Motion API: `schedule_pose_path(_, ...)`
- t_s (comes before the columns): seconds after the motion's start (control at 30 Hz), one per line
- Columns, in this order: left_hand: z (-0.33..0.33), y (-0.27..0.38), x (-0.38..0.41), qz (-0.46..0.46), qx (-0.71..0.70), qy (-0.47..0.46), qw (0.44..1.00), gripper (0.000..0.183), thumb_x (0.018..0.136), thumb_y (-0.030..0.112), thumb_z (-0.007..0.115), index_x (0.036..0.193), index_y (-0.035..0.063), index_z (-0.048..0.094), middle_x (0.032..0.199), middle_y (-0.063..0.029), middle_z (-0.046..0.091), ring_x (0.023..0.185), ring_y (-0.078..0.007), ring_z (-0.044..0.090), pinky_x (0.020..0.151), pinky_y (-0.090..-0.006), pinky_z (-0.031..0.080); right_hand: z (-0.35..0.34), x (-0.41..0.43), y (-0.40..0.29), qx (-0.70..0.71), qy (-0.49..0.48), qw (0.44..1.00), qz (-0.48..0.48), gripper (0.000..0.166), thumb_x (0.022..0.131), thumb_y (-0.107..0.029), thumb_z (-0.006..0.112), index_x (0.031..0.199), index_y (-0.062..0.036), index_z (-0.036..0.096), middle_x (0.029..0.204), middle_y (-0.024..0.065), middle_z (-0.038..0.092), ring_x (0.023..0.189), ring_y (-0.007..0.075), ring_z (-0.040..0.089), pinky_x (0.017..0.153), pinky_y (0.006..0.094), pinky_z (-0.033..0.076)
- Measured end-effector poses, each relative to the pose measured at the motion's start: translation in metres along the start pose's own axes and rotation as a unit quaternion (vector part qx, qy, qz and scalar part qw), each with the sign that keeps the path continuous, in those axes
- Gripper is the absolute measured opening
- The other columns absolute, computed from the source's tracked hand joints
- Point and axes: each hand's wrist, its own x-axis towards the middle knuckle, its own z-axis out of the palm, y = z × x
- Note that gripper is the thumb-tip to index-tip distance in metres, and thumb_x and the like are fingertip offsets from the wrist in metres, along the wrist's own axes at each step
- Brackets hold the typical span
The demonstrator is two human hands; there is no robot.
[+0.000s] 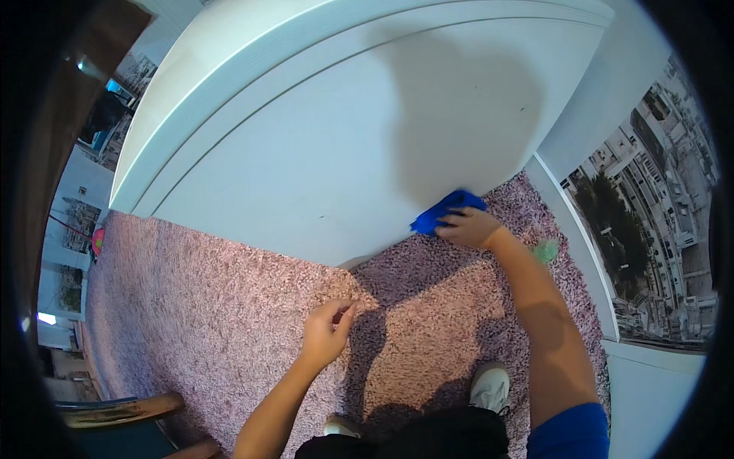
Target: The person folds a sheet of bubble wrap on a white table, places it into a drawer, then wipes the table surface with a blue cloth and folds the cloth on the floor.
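My right hand point(467, 228) holds a crumpled blue cloth point(446, 213) at the bottom edge of a large white furniture panel point(298, 166). The cloth lies where the panel meets the pink-purple shaggy carpet point(229, 298). My left hand point(328, 333) hovers over the carpet, its fingers curled in toward the thumb. Nothing shows in its grasp. Small dark marks point(522, 109) dot the panel, and a broad shadow falls across its right part.
Near my right forearm a translucent green item point(545, 251) lies on the carpet. A white baseboard point(579, 246) borders a wall with a printed city scene point(636, 212). At lower left stands a chair with a wooden armrest point(123, 410). My shoe point(491, 385) rests on the carpet.
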Motion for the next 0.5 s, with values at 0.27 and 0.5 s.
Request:
schedule_pose_path(0.27,-0.017,0.000,-0.022,0.041,0.062,-0.023,0.997,0.018,0.088,0.017,0.061,0.096,0.0019,0.066,0.086,-0.0148,0.066,0.075,-0.0246,0.066,0.064,-0.0331,0.052,-0.076,-0.007,-0.044,0.196,0.116,0.866,0.445,0.022,0.063,-0.002,0.063,0.085,-0.0053,0.063,0.100,0.0095,0.056,0.100,0.0289,0.052,0.091,0.0447,0.040)
schedule_pose_path(0.5,-0.092,0.080,-0.055,0.011,-0.016,-0.024,1.000,0.018,0.087,0.009,0.063,0.103,-0.0002,0.064,0.094,-0.0141,0.067,0.085,-0.0202,0.066,0.077,-0.0305,0.052,-0.225,0.028,-0.095,0.868,0.227,0.190,0.398,0.049,0.079,-0.012,0.045,0.127,-0.0022,0.043,0.124,0.0182,0.052,0.109,0.0305,0.054,0.093,0.0423,0.047)
